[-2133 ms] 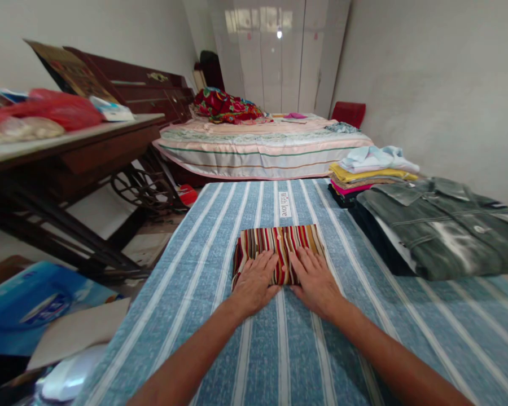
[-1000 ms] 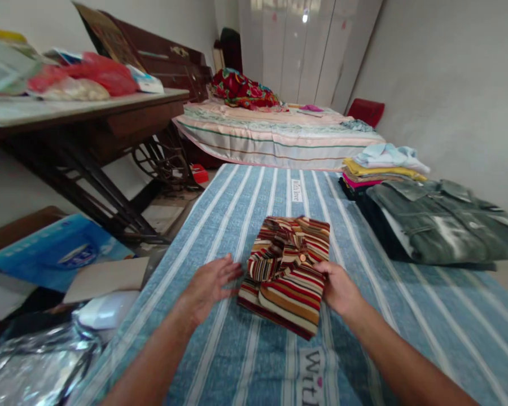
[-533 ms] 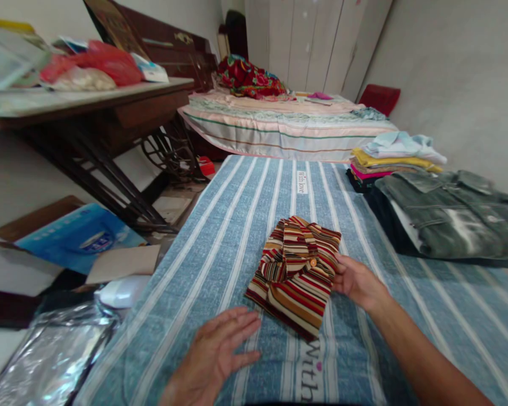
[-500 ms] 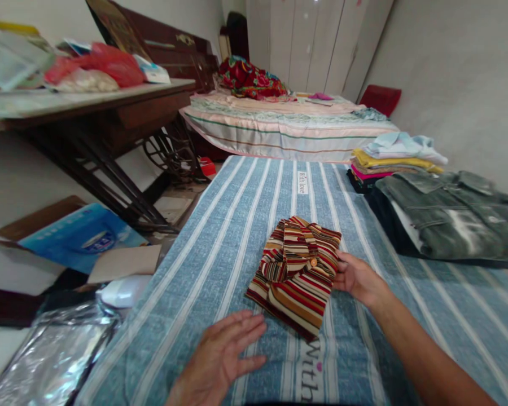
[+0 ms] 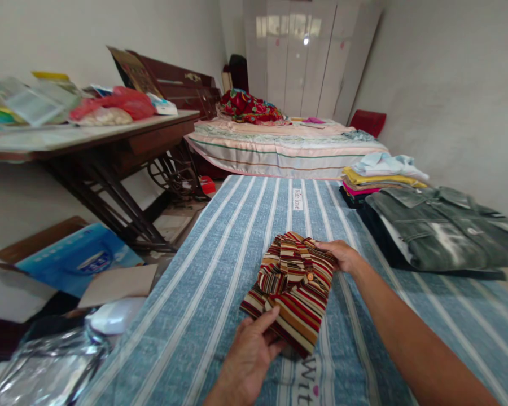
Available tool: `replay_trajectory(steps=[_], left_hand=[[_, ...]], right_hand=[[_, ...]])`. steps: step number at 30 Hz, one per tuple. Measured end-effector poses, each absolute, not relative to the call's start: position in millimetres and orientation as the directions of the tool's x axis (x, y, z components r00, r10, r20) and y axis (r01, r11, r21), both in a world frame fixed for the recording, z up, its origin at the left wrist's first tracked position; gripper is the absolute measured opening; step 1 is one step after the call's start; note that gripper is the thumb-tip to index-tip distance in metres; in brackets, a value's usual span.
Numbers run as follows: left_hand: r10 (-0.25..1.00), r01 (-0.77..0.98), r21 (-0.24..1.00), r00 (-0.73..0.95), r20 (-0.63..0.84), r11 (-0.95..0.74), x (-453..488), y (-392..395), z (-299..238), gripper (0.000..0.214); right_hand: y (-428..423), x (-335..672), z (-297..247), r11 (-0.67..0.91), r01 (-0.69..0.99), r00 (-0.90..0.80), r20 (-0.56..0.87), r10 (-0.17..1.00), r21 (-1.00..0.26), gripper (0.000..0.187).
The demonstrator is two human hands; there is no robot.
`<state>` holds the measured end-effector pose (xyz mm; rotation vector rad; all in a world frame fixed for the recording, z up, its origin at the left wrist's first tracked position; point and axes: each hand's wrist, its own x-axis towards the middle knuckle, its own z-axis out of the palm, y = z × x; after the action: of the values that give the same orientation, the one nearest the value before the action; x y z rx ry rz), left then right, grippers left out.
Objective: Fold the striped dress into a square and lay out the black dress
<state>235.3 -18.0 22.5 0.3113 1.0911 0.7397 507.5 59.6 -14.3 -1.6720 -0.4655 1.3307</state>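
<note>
A folded striped shirt [image 5: 294, 282] in red, brown, cream and black lies on the blue-and-white striped bedsheet [image 5: 211, 254], an orange button showing on its front. My left hand [image 5: 254, 349] grips its near left edge, thumb on top and fingers underneath. At the far right corner, my right hand [image 5: 341, 255] holds the cloth, with its fingertips over the edge and partly hidden.
To the right sit a stack of folded clothes [image 5: 381, 175] and a folded grey-green denim jacket [image 5: 444, 228]. A sewing machine table [image 5: 122, 132] stands on the left, above a blue carton [image 5: 80, 256]. Another bed [image 5: 288, 152] is beyond.
My left hand has moved up and right and taken hold of the shirt's near edge. My right hand has slid from the shirt's right side to its far corner. The view has tilted up slightly.
</note>
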Motion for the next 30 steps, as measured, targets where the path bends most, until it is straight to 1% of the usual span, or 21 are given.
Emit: replay_trajectory(steps=[4,7,10,13,15,16,18,20,21,23,25,26,28,30], left_hand=[[0.799,-0.426,0.694,0.133,-0.587,0.58,244,-15,24,0.032],[0.817,-0.48,0.7,0.065,-0.573,0.528,245,-9,20,0.033],[0.839,-0.471,0.737,0.015,-0.543,0.485,241,2,19,0.033],[0.902,-0.417,0.811,0.052,-0.429,0.41,232,17,27,0.038],[0.922,-0.378,0.841,0.14,-0.362,0.388,225,29,33,0.041],[0.92,-0.356,0.849,0.187,-0.346,0.391,222,35,35,0.041],[0.896,-0.289,0.857,0.257,-0.361,0.428,215,44,34,0.04],[0.869,-0.199,0.859,0.273,-0.413,0.471,210,50,26,0.039],[0.866,-0.156,0.865,0.254,-0.431,0.476,208,52,21,0.039],[0.891,-0.066,0.898,0.175,-0.419,0.435,205,52,12,0.043],[0.943,0.044,0.945,0.07,-0.326,0.323,201,52,6,0.045],[0.965,0.113,0.961,0.033,-0.259,0.254,199,51,4,0.042],[0.994,0.264,0.959,0.0,-0.11,0.106,195,52,4,0.03],[0.999,0.401,0.916,0.031,0.019,-0.03,191,54,7,0.016]], right_hand=[[55,504,-16,-0.471,-0.3,0.279,-0.548,0.788,-0.83,0.029],[40,501,-18,-0.413,-0.35,0.279,-0.515,0.811,-0.841,0.033],[21,495,-16,-0.339,-0.395,0.298,-0.468,0.832,-0.854,0.034],[-5,484,-9,-0.204,-0.409,0.372,-0.366,0.853,-0.889,0.033],[-28,474,-5,-0.103,-0.396,0.451,-0.291,0.844,-0.912,0.033],[-40,468,-3,-0.077,-0.393,0.48,-0.276,0.833,-0.916,0.034],[-66,457,-5,-0.102,-0.406,0.494,-0.312,0.811,-0.908,0.038],[-87,448,-12,-0.213,-0.397,0.472,-0.398,0.786,-0.893,0.042],[-96,446,-17,-0.279,-0.378,0.457,-0.44,0.773,-0.883,0.046],[-107,447,-25,-0.379,-0.31,0.458,-0.486,0.744,-0.872,0.057],[-112,454,-30,-0.438,-0.189,0.499,-0.47,0.728,-0.879,0.064],[-112,458,-31,-0.463,-0.091,0.535,-0.436,0.724,-0.881,0.063],[-112,465,-28,-0.504,0.182,0.64,-0.287,0.713,-0.845,0.056],[-110,465,-20,-0.486,0.443,0.688,-0.063,0.723,-0.753,0.046]])
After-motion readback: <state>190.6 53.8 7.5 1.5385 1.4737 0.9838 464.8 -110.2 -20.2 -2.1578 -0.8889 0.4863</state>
